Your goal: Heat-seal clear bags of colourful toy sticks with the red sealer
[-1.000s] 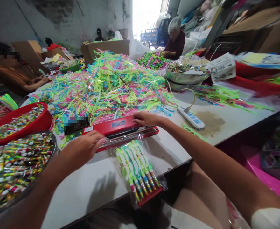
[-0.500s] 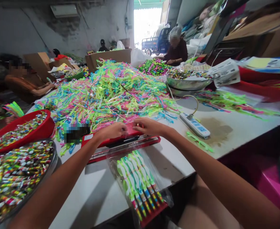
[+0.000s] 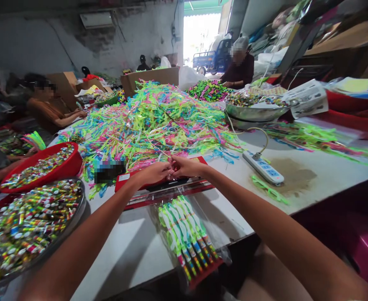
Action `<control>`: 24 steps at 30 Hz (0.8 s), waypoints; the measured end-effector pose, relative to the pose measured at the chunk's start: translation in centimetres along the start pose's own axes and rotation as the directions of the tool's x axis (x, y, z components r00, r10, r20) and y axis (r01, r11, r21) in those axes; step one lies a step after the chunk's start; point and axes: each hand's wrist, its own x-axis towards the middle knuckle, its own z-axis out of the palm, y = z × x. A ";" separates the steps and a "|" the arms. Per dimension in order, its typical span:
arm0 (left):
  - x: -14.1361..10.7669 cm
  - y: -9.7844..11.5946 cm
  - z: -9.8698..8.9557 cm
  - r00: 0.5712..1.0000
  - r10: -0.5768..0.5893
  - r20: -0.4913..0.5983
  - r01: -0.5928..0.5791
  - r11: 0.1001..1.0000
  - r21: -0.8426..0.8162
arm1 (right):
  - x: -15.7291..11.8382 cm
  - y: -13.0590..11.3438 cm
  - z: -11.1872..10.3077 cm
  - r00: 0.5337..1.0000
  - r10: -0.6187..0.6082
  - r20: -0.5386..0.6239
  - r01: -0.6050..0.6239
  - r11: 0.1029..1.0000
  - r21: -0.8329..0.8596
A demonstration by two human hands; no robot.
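My left hand (image 3: 156, 172) and my right hand (image 3: 188, 166) meet over the red heat sealer (image 3: 199, 160), fingertips touching. Both hands have curled fingers; anything pinched between them is too small to make out. The sealer lies across the table with its dark bar facing me. From its front edge, a clear plastic bag (image 3: 162, 234) hangs toward me over the table's edge. Inside lie several colourful striped tubes (image 3: 199, 256) with green and white tops, side by side. Whether the bag's far end is clamped in the sealer is hidden.
A heap of bright plastic strips (image 3: 171, 113) covers the table's middle. At left are a red basin (image 3: 74, 161) and a metal bowl (image 3: 83, 200) of small tubes. A power strip (image 3: 262, 168) lies right, near green pieces (image 3: 268, 189). Other people sit around.
My hands were apart on the sealer's top; now they have come together at the fingertips. The whole view has shifted slightly, and another person shows more at the left edge.
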 end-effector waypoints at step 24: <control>-3.3 -4.0 -3.6 0.951 -0.020 0.310 0.004 0.999 0.053 | -2.3 -2.9 -0.7 0.993 0.089 0.082 -0.070 0.975 -0.210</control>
